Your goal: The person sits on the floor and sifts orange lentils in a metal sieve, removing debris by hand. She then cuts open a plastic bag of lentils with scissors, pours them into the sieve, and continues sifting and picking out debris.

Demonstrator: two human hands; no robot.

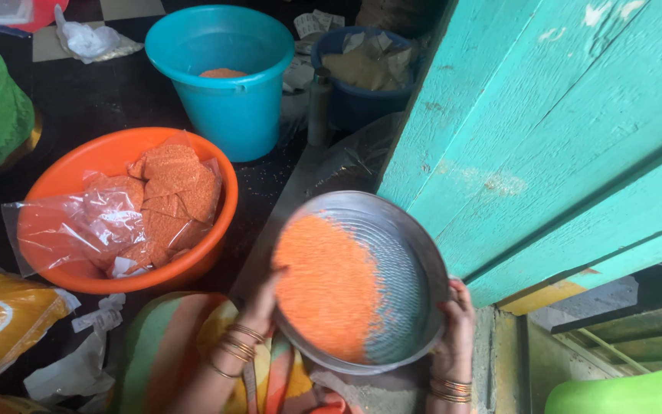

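Red lentils (329,287) are heaped on the left side of a round metal sieve (408,268), which is held tilted above the lap beside a turquoise door (545,130). The rim is clasped by 2 hands: the left hand (260,303) and right hand (455,326), each grip closed around the edge. Loose, light grains are judged likely to slide and spill easily; the stiff rim is the safest hold. An orange basin (63,180) of bagged lentils sits nearby on the floor.
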